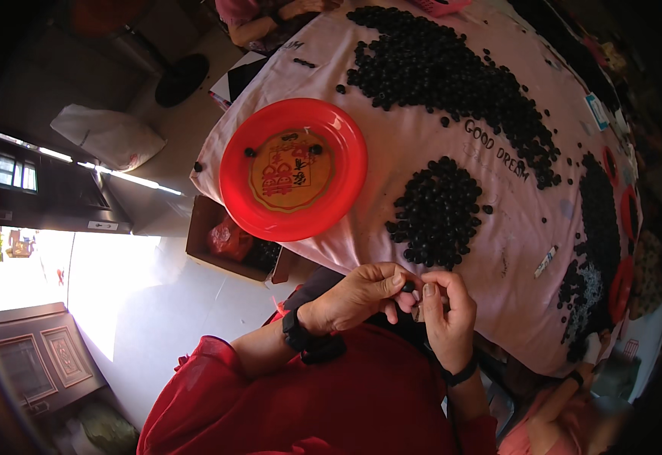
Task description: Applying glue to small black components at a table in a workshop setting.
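At the table's near edge, my left hand (361, 294) pinches a small round black piece (408, 287) between thumb and fingers. Close beside it, the fingers of my right hand (449, 307) are closed in a pinch; whatever they hold is too small to make out. Just beyond both hands lies a rounded pile of similar black pieces (436, 212) on the pink cloth. To the left, a red plate (232, 171) with a printed yellow centre carries a couple of black pieces.
A larger heap of black pieces (437, 68) spreads across the far side. More lie at the right, near red plates (621, 288) and a white marker-like stick (545, 262). An open cardboard box (229, 267) stands below the left edge. Other people's arms (255, 29) show far left and near right (555, 406).
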Motion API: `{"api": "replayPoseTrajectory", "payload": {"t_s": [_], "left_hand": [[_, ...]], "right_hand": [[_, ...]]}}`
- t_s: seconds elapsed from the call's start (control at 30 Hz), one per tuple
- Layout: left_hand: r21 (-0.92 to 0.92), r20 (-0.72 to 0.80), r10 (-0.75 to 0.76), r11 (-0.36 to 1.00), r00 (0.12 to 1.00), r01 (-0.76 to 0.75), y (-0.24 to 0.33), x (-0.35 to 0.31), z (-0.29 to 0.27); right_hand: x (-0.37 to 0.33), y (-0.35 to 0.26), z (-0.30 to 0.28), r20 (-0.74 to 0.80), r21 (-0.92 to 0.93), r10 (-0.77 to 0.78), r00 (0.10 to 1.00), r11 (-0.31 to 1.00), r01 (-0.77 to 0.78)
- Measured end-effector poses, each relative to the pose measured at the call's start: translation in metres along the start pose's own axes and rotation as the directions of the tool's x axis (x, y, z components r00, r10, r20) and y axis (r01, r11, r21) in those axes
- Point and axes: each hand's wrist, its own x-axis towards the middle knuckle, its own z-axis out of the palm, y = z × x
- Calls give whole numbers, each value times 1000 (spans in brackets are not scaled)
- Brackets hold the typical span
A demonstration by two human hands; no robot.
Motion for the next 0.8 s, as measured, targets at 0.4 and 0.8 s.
{"api": "replayPoseTrajectory", "payload": {"t_s": [0.4,0.8], "left_hand": [[55,-63,30,998,998,-27,-10,1,2],[33,-36,25,999,999,-24,-13,1,-1]], "right_hand": [[-1,2,8,42,-27,-3,999,1000,4],[-2,4,8,51,-47,16,999,999,-13]]}}
